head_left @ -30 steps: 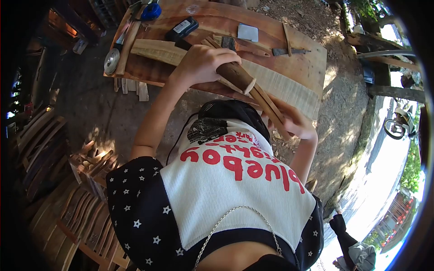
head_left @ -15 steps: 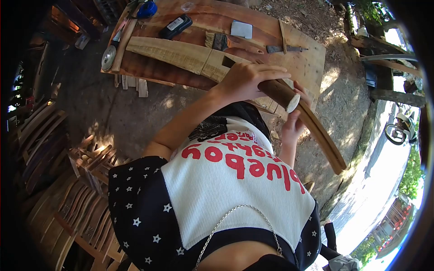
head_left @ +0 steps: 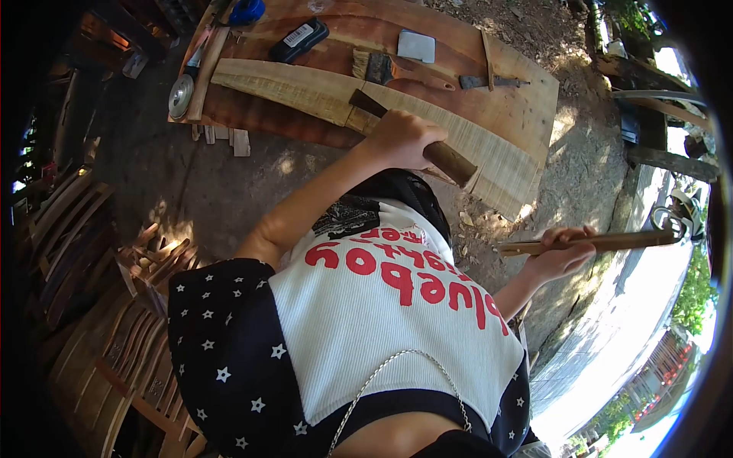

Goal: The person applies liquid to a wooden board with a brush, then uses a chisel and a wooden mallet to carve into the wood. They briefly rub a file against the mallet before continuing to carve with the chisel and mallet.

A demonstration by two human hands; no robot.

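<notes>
My left hand (head_left: 406, 140) is wrapped around the thick round wooden handle of a chisel (head_left: 452, 163). The chisel's dark, wide blade points up and left over a pale plank (head_left: 286, 90), close to a line across the wood. Out to the right, clear of the plank, my right hand (head_left: 561, 253) grips a long brown wooden stick (head_left: 622, 242). The stick lies roughly level in view, with a small notch near its far end.
On the brown wooden table (head_left: 527, 114) lie a paintbrush (head_left: 378, 69), a black case (head_left: 299, 40), a grey block (head_left: 416, 46), a blade with a wooden strip (head_left: 492, 80) and a grinder disc (head_left: 181, 96). Curved chair parts (head_left: 145, 343) stand at left.
My right hand has swung the stick out to the right, away from the chisel, and turned it level. My left hand keeps its hold, with the chisel's blade moved slightly left.
</notes>
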